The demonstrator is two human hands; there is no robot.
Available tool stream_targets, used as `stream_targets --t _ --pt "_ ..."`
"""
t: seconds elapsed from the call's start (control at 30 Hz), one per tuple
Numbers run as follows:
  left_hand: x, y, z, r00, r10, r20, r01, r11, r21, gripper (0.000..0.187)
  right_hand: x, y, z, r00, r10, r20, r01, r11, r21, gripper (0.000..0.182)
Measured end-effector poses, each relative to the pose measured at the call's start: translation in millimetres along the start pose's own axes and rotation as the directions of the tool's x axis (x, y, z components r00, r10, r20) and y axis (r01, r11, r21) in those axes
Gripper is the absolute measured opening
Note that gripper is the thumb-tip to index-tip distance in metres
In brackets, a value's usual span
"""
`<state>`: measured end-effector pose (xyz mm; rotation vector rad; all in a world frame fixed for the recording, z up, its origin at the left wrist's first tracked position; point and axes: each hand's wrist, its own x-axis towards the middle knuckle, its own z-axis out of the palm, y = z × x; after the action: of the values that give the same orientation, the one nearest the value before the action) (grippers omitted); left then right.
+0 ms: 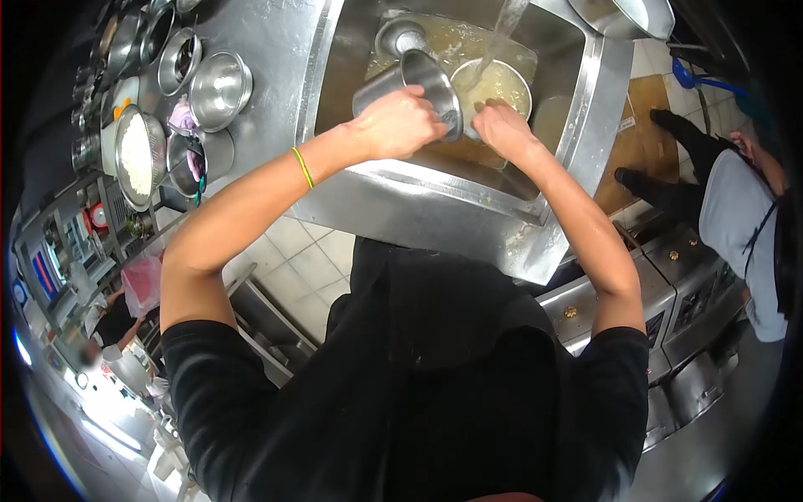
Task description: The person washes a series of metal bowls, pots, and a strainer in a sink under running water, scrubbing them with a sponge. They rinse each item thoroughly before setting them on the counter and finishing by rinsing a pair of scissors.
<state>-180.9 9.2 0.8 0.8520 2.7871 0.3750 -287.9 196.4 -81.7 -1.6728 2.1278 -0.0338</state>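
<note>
My left hand (400, 124) is closed on the rim of a tilted metal pot (385, 90) over the sink (452, 180). Fingers bent, my right hand (500, 127) grips the near edge of a round container (504, 82) full of cloudy yellowish liquid. A stream of water (504, 33) falls into that container. Behind the pot, a small metal bowl (400, 38) sits in the cloudy water of the sink.
Metal bowls (220, 90) and a colander of white food (136, 159) stand on the left counter (272, 84). A large pot (623, 17) is at the sink's back right corner. One person (740, 217) stands at right; another (117, 322) is far left.
</note>
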Motion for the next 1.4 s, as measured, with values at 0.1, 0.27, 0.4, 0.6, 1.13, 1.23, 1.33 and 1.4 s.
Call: stream_targets --t 0.1,0.27,0.4,0.6,1.13,1.23,1.33,1.4 --pt "18 -10 3 0.999 -0.011 -0.047 0.013 0.999 0.04 0.007 -26 15 13 0.989 0.129 -0.065 -0.126 0.99 0.056 0.018" --pt "91 -30 13 0.997 -0.081 0.006 0.08 0.996 0.049 0.003 -67 11 -35 0.924 0.303 -0.234 -0.265 0.947 0.182 0.028" --pt "121 -70 59 0.841 -0.506 -0.189 0.384 0.806 -0.451 0.013 -95 2 -72 0.866 0.402 -0.297 -0.311 0.899 0.309 0.034" --pt "63 -59 74 0.664 -0.735 -0.138 0.312 0.439 -0.842 0.011 -131 18 -94 0.77 0.5 -0.397 -0.259 0.813 0.521 0.032" --pt "-56 -91 88 0.007 -0.997 0.075 -0.24 -0.074 -0.968 0.012 -114 21 -99 0.796 0.429 -0.427 -0.206 0.856 0.475 0.028" --pt "-78 -86 39 0.015 -0.96 0.279 -0.571 -0.238 -0.786 0.012 -113 7 -97 0.798 0.474 -0.372 -0.221 0.804 0.552 0.029" --pt "-107 -99 -12 0.043 -0.981 -0.191 -0.361 0.163 -0.918 0.012 -118 1 -95 0.787 0.531 -0.313 -0.245 0.735 0.632 0.03" --pt "-115 -109 -41 0.019 -0.916 -0.402 -0.023 0.401 -0.916 0.013 -120 -6 -98 0.78 0.549 -0.3 -0.265 0.725 0.636 0.03"
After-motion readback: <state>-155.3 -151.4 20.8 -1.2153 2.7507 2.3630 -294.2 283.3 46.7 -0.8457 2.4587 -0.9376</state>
